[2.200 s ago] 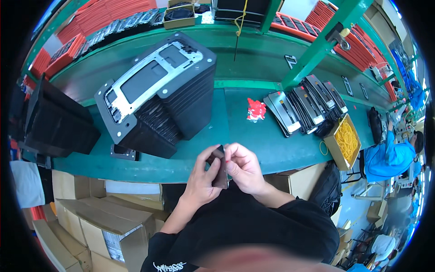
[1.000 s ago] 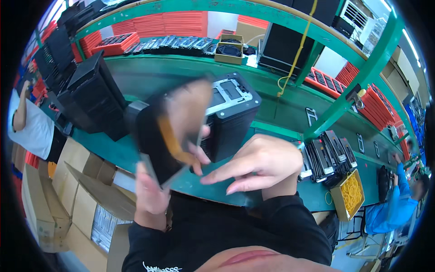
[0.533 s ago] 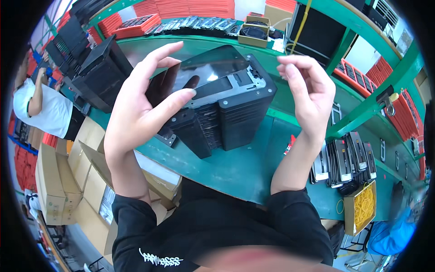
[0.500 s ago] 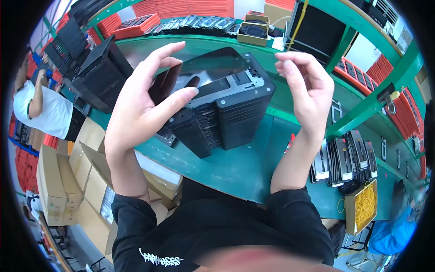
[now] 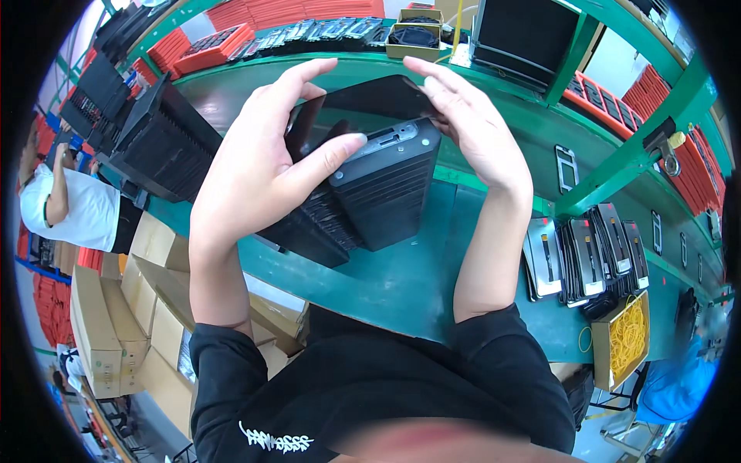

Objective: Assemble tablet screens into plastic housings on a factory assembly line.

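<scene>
A glossy black flat panel (image 5: 370, 99) with a metal-framed near edge lies across the top of a black slotted rack (image 5: 390, 189), tilted over the bench. My left hand (image 5: 266, 158) is closed on the panel's left part, thumb on the near edge and fingers over the far side. At the panel's right end, my right hand (image 5: 478, 131) has its fingers bent against the corner; some fingertips are hidden behind it. Whether the panel sits in the rack or only rests on it is hidden by my left hand.
More black racks (image 5: 166, 143) stand at the left. Several packed flat parts (image 5: 583, 258) and a box of yellow rubber bands (image 5: 629, 336) lie at the right. Cardboard boxes (image 5: 104, 324) are at lower left; a green post (image 5: 617, 174) rises at right. A person (image 5: 73, 189) works at far left.
My right hand has moved left, from apart beside the rack to the panel's right corner. The panel and rack now appear slightly further left, and my left hand keeps its hold.
</scene>
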The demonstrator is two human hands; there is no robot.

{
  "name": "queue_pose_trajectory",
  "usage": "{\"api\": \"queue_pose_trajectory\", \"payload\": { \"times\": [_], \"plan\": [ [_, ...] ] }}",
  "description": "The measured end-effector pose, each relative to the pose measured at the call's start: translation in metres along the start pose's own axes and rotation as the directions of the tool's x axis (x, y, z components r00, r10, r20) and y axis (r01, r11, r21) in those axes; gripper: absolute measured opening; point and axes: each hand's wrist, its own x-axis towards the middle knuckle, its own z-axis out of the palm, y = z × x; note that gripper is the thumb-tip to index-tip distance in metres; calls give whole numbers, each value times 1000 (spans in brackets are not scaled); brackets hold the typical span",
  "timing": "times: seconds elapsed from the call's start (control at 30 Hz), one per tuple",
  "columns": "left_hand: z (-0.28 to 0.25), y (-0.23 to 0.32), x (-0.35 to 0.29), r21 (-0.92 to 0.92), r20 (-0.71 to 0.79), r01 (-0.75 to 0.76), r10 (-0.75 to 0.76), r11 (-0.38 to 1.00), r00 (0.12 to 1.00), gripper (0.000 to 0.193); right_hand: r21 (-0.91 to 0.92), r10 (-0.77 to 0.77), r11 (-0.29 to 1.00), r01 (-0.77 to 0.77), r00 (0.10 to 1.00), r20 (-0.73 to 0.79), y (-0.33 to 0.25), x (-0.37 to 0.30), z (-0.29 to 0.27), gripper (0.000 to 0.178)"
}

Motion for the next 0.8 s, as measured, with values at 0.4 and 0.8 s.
{"api": "queue_pose_trajectory", "payload": {
  "times": [0.4, 0.8],
  "plan": [
    [-7, -9, -12, 30, -13, -56, 57, 998, 998, 73, 34, -27, 999, 21, 987, 161, 10, 1, 7, 66],
    [-9, -7, -16, -5, -10, 4, -4, 1000, 1000, 72, 69, 68, 995, -77, 991, 115, 1, 0, 17, 63]
  ]
}}
